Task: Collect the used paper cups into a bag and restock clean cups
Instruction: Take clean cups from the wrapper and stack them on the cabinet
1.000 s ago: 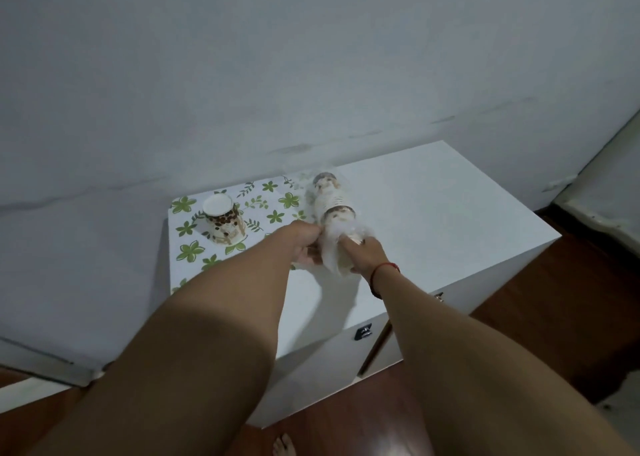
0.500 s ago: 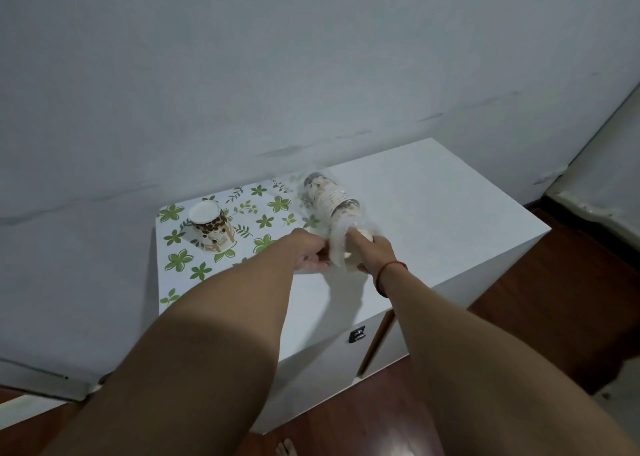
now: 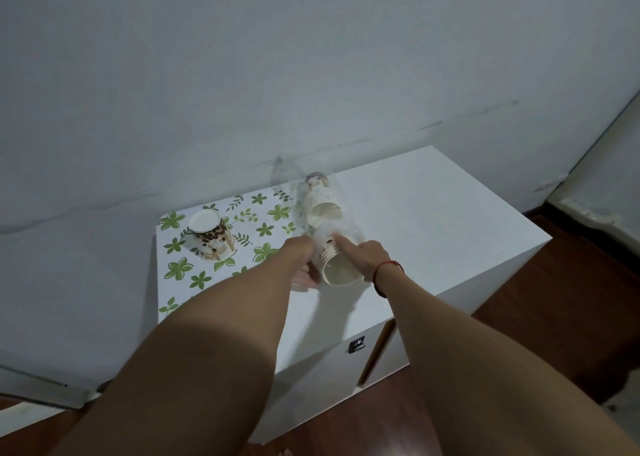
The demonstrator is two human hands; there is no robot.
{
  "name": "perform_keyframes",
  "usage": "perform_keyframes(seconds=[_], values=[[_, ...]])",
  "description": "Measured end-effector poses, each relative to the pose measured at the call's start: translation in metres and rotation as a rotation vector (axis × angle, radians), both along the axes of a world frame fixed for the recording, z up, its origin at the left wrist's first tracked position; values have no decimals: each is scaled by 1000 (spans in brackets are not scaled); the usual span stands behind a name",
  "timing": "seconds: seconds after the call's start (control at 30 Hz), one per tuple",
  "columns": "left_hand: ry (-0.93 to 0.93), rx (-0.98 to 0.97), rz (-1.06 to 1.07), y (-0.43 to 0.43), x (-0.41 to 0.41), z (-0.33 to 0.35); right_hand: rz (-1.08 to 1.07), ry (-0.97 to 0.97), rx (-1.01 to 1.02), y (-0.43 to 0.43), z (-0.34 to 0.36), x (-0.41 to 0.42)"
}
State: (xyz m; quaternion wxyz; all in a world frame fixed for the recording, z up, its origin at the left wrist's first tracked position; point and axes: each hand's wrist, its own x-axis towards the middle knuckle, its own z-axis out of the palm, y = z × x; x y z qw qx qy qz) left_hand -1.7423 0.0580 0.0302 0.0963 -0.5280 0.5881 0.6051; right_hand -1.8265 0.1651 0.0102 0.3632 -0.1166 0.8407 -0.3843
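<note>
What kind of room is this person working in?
Probably a room in a home: a low white cabinet against a plain wall, dark wooden flooring, and a leaf-patterned mat with a paper cup.

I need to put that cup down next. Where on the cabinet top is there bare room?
The white cabinet top lies bare right of the clear bag of cups, out to its right edge and back to the wall. The floral mat on the left holds an upside-down cup. The middle is crowded: left hand and right hand hold a cup.
</note>
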Motion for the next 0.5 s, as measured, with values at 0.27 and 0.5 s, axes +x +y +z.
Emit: perform_keyframes(seconds=[0.27, 0.5], values=[[27, -96, -120, 5, 18, 7, 131, -146, -16, 11, 7, 12], [90, -57, -168, 25, 30, 9, 187, -173, -88, 31, 14, 24]])
